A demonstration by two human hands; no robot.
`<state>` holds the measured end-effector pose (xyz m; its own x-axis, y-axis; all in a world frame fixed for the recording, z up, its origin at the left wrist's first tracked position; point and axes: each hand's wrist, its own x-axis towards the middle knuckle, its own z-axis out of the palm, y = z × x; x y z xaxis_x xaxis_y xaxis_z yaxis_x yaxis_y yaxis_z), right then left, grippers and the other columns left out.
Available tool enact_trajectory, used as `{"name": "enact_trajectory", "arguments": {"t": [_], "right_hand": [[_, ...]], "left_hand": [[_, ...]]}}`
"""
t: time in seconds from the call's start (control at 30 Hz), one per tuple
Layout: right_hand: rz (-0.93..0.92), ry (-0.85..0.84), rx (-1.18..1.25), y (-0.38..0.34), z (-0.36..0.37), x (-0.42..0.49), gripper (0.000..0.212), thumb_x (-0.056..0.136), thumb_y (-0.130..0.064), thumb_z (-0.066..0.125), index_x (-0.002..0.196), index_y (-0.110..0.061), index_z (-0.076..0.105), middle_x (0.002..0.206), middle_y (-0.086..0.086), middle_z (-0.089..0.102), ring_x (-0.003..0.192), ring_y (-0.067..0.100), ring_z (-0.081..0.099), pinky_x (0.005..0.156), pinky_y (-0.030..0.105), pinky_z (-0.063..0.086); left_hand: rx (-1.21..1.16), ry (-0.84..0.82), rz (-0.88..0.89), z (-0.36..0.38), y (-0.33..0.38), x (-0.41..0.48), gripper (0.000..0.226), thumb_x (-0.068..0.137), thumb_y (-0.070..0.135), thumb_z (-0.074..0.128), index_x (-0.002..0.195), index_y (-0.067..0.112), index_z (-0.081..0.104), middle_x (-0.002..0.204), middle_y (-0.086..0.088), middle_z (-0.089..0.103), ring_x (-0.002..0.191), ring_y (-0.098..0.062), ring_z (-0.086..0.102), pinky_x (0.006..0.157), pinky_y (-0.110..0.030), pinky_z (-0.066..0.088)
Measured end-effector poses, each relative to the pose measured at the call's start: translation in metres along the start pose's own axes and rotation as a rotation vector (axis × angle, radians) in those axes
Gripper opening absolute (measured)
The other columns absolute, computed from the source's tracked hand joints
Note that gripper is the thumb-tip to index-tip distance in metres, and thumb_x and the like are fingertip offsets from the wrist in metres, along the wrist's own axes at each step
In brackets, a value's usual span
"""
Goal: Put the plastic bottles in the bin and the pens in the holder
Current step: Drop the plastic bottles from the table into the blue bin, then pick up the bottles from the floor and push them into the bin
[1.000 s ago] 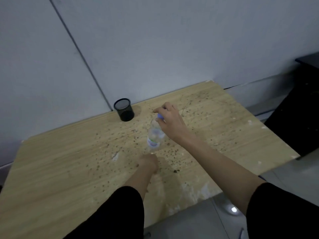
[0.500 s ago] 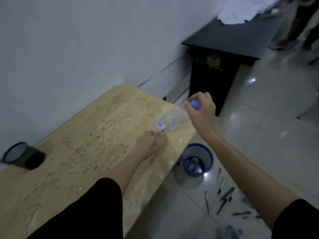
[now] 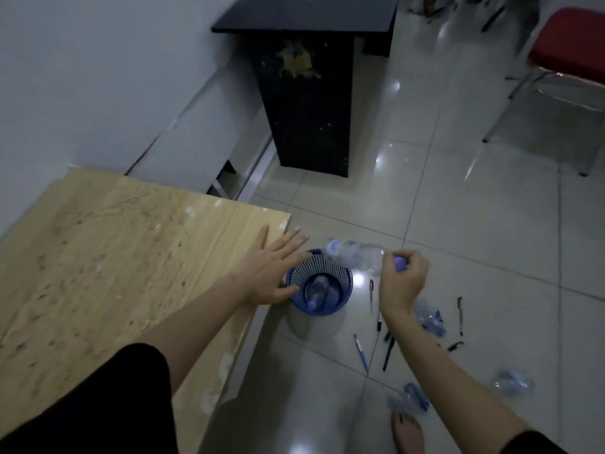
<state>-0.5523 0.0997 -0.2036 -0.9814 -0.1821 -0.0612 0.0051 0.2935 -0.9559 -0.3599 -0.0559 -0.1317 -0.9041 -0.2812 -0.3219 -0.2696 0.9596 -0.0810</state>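
Observation:
My right hand (image 3: 402, 283) grips a clear plastic bottle (image 3: 355, 253) by its blue cap, holding it sideways above the far right rim of the blue bin (image 3: 343, 301) on the floor. One bottle (image 3: 317, 291) lies inside the bin. My left hand (image 3: 271, 271) is spread flat with fingers apart over the corner of the wooden table (image 3: 98, 257), reaching past its edge. Several pens (image 3: 361, 353) lie scattered on the tiles right of the bin. More bottles lie on the floor: a bottle (image 3: 429, 317) behind my right forearm, a bottle (image 3: 512, 383) far right.
A crushed bottle (image 3: 411, 399) lies by a bare foot (image 3: 407, 432). A black cabinet (image 3: 304, 93) stands against the wall beyond the table. A red chair (image 3: 569, 47) with metal legs stands at the upper right. The floor is glossy tile. The pen holder is out of view.
The view has swung right and down from the table to the floor. My right hand carried the bottle off the table to above the bin. My left hand opened flat at the table corner.

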Motion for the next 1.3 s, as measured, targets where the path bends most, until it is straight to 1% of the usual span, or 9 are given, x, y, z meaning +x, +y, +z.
{"name": "enact_trajectory", "arguments": {"t": [0.13,0.3,0.4,0.53,0.67,0.77,0.93,1.2,1.3], "right_hand": [[0.041,-0.248,-0.228,0.073,0.038,-0.009,0.008,0.085,-0.013,0.061,0.091,-0.009,0.057,0.103,0.007,0.047,0.074,0.016,0.048,0.065,0.023,0.036],[0.039,-0.503,-0.429,0.144,0.076,-0.011,0.022,0.087,-0.002,0.056,0.109,0.003,0.056,0.112,0.021,0.046,0.080,0.018,0.043,0.068,0.023,0.036],[0.052,-0.648,-0.511,0.178,0.095,-0.006,0.026,0.090,-0.001,0.054,0.115,0.004,0.053,0.118,0.022,0.043,0.083,0.021,0.045,0.072,0.024,0.038],[0.043,-0.870,-0.622,0.208,0.117,0.003,0.026,0.093,0.001,0.046,0.118,0.005,0.050,0.125,0.024,0.040,0.096,0.036,0.055,0.079,0.036,0.047],[0.023,-1.070,-0.742,0.223,0.130,0.012,0.040,0.091,0.006,0.045,0.131,0.006,0.043,0.137,0.026,0.036,0.116,0.039,0.049,0.097,0.035,0.041],[-0.008,-1.180,-0.779,0.224,0.134,0.016,0.041,0.090,0.004,0.049,0.131,0.006,0.044,0.142,0.025,0.036,0.122,0.035,0.046,0.096,0.032,0.039],[-0.058,-1.219,-0.726,0.216,0.125,0.019,0.050,0.093,-0.005,0.051,0.141,-0.003,0.039,0.149,0.022,0.032,0.132,0.034,0.038,0.104,0.033,0.036],[-0.101,-1.081,-0.566,0.194,0.058,0.012,0.049,0.091,-0.003,0.051,0.139,-0.001,0.041,0.132,0.026,0.045,0.119,0.036,0.050,0.096,0.032,0.041],[-0.167,-1.038,-0.575,0.190,0.017,0.015,0.049,0.089,-0.004,0.054,0.136,-0.003,0.042,0.131,0.022,0.046,0.115,0.035,0.051,0.092,0.033,0.041]], "left_hand": [[-0.023,0.084,0.059,0.000,-0.005,0.005,0.057,0.086,0.046,0.043,0.139,0.028,0.051,0.156,0.001,0.036,0.150,-0.020,0.015,0.117,-0.064,0.005],[-0.042,0.114,0.070,0.001,-0.006,0.007,0.051,0.080,0.041,0.047,0.126,0.026,0.063,0.139,0.003,0.057,0.143,-0.021,0.036,0.115,-0.065,0.013],[-0.045,0.128,0.078,0.005,-0.008,0.008,0.052,0.078,0.041,0.049,0.126,0.025,0.064,0.135,0.006,0.060,0.141,-0.021,0.039,0.115,-0.066,0.014],[-0.071,0.148,0.075,0.012,-0.012,0.008,0.054,0.078,0.043,0.051,0.128,0.026,0.062,0.132,0.009,0.061,0.140,-0.019,0.040,0.117,-0.064,0.011],[-0.088,0.146,0.075,0.013,-0.013,0.009,0.054,0.078,0.044,0.052,0.128,0.025,0.062,0.128,0.010,0.063,0.137,-0.018,0.043,0.117,-0.063,0.011],[-0.100,0.109,0.058,0.008,-0.011,0.009,0.054,0.079,0.045,0.052,0.128,0.025,0.063,0.127,0.010,0.063,0.136,-0.018,0.044,0.117,-0.062,0.011],[-0.072,0.071,0.048,0.004,-0.009,0.009,0.052,0.080,0.046,0.049,0.124,0.025,0.065,0.124,0.008,0.064,0.133,-0.019,0.047,0.118,-0.060,0.009],[0.046,0.072,0.010,0.003,-0.005,0.008,0.053,0.083,0.049,0.038,0.118,0.023,0.069,0.120,0.000,0.067,0.127,-0.025,0.053,0.116,-0.058,0.010],[0.184,0.029,-0.091,0.006,-0.001,0.014,0.049,0.076,0.040,0.051,0.116,0.021,0.070,0.119,-0.003,0.069,0.128,-0.026,0.052,0.112,-0.060,0.015]]}}
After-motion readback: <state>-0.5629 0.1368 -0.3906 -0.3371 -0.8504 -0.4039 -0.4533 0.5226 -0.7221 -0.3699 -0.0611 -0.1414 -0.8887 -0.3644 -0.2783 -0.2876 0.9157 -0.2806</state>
